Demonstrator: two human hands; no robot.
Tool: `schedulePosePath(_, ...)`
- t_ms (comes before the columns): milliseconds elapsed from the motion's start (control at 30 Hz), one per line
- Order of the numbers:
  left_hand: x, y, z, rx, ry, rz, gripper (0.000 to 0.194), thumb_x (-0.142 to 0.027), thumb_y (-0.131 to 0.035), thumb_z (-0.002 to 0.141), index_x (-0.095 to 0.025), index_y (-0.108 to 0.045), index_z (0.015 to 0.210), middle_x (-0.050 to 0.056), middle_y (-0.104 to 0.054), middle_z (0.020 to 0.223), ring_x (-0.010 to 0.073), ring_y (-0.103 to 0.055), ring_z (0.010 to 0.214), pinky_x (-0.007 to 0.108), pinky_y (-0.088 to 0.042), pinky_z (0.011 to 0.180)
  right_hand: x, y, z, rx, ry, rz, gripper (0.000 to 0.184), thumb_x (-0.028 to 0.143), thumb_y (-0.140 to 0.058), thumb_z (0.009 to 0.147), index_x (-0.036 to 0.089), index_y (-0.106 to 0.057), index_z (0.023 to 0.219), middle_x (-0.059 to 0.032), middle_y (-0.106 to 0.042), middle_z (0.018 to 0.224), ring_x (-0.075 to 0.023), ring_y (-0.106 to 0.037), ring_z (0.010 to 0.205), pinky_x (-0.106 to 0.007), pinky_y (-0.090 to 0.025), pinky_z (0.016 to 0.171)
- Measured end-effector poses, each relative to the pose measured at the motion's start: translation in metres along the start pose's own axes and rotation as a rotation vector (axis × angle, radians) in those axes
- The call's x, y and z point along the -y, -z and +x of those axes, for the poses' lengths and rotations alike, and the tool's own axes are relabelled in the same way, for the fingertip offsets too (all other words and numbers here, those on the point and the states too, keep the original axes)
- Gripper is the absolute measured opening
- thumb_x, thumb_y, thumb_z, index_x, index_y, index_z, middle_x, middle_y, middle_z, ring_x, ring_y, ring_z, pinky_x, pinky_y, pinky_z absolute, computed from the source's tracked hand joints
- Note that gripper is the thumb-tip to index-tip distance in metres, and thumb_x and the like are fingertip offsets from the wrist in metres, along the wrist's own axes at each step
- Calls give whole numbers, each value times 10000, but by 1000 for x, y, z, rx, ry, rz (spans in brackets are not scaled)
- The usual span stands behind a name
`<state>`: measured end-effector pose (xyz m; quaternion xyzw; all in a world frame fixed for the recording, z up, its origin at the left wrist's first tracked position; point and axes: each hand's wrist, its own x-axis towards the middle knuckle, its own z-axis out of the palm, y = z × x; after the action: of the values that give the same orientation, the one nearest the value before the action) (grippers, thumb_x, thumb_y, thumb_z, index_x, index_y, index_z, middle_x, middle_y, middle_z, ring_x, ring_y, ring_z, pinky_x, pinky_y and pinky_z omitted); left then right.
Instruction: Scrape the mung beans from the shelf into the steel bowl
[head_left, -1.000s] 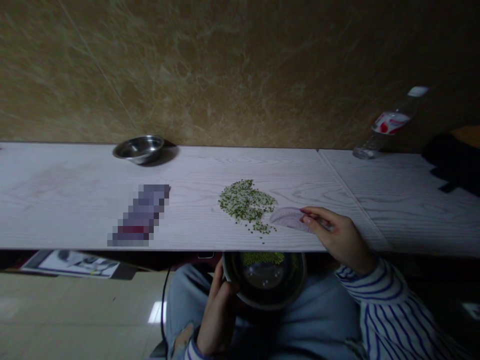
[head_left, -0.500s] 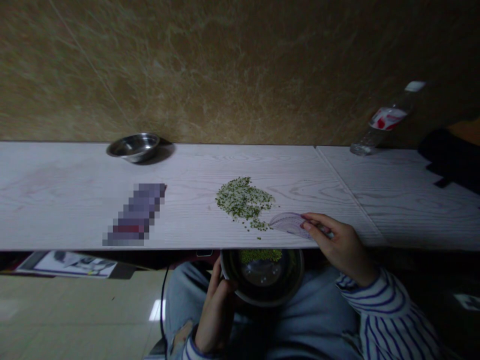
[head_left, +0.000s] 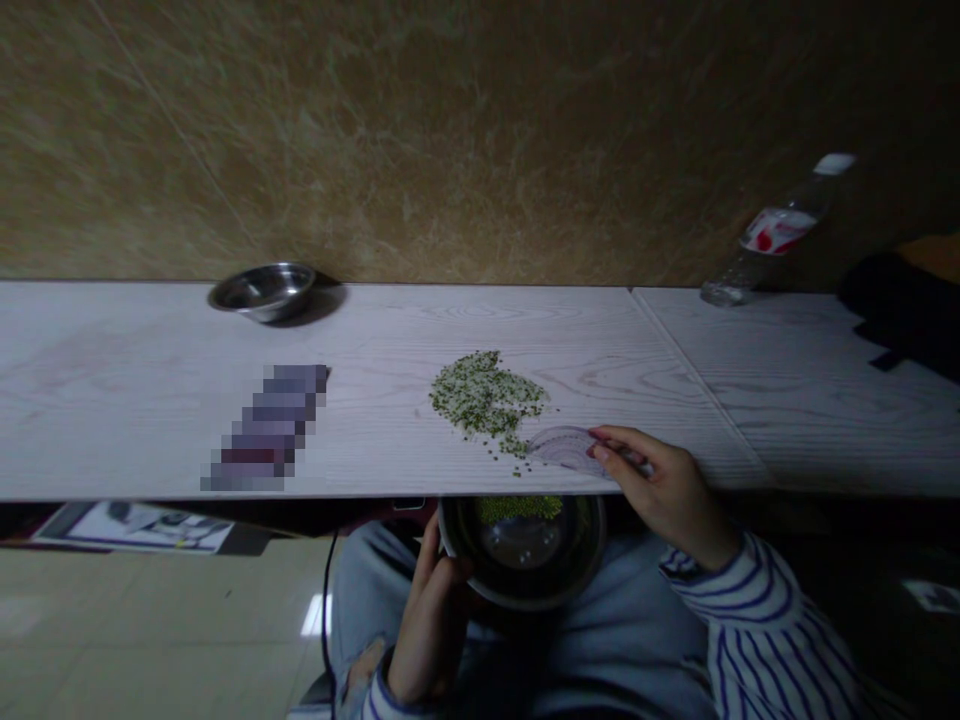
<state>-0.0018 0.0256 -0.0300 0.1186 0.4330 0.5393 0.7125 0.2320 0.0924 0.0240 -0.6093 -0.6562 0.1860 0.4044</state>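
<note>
Between the thumb and fingers of my right hand (head_left: 660, 480) is a clear plastic protractor (head_left: 564, 449), held low over the table near its front edge. Its left end meets the lower tail of a spread pile of green beans mixed with white grains (head_left: 487, 395). Below the table edge, my left hand (head_left: 439, 600) grips the left rim of a metal bowl (head_left: 525, 602) above my lap. Green beans (head_left: 519, 508) lie at the bowl's far side, partly hidden by the table edge.
A small steel bowl (head_left: 262, 293) stands at the back left by the wall. A pixelated flat object (head_left: 266, 430) lies left of the pile. At the back right are a plastic bottle (head_left: 776, 230) and a dark item (head_left: 900, 310).
My right hand has moved slightly left with the protractor, whose left end now reaches the stray beans at the pile's lower edge. My left hand and the metal bowl have hardly moved.
</note>
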Motion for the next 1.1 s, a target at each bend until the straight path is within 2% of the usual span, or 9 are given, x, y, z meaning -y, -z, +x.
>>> schedulePosePath(200, 0, 2, 0, -11, 4, 9, 717, -183, -589, 699, -315, -447, 1389, 41, -639, 1248, 281, -572, 1098, 360, -486, 842, 6, 4, -1, -4, 16, -33, 236, 315, -599, 816, 180, -728, 959, -74, -756, 878, -204, -695, 787, -327, -572, 741)
schedulePosePath(400, 1, 2, 2, -17, -5, 4, 697, -194, -598, 710, -303, -464, 1385, 54, -640, 1262, 291, -553, 1144, 368, -475, 875, 6, 14, -3, 0, 33, -98, 215, 309, -598, 812, 198, -732, 939, -63, -758, 864, -211, -700, 787, -327, -571, 740)
schedulePosePath(567, 0, 0, 0, -2, 0, 6, 713, -188, -578, 725, -307, -426, 1412, 57, -620, 1281, 293, -544, 1150, 382, -478, 873, 3, 11, -1, 42, 50, -103, 228, 314, -591, 832, 198, -728, 972, -59, -755, 895, -205, -698, 809, -320, -562, 768)
schedulePosePath(833, -4, 3, 0, 23, 10, 0, 716, -158, -545, 752, -311, -388, 1433, 55, -568, 1352, 283, -523, 1183, 377, -464, 902, 3, 13, 1, -8, 20, -109, 233, 325, -592, 817, 197, -734, 950, -64, -758, 866, -209, -696, 791, -328, -568, 746)
schedulePosePath(967, -4, 2, 1, 5, 2, 1, 724, -164, -580, 718, -304, -429, 1413, 64, -613, 1298, 297, -562, 1135, 392, -480, 876, 5, 8, 1, 8, 35, -105, 236, 325, -589, 825, 200, -733, 964, -64, -757, 878, -207, -694, 796, -331, -564, 757)
schedulePosePath(1100, -4, 2, 0, -18, -2, 7, 680, -178, -592, 709, -330, -494, 1364, 44, -628, 1284, 275, -578, 1115, 359, -489, 852, 7, 1, 1, 36, 53, -76, 237, 316, -581, 836, 202, -729, 981, -61, -753, 870, -202, -688, 785, -321, -563, 733)
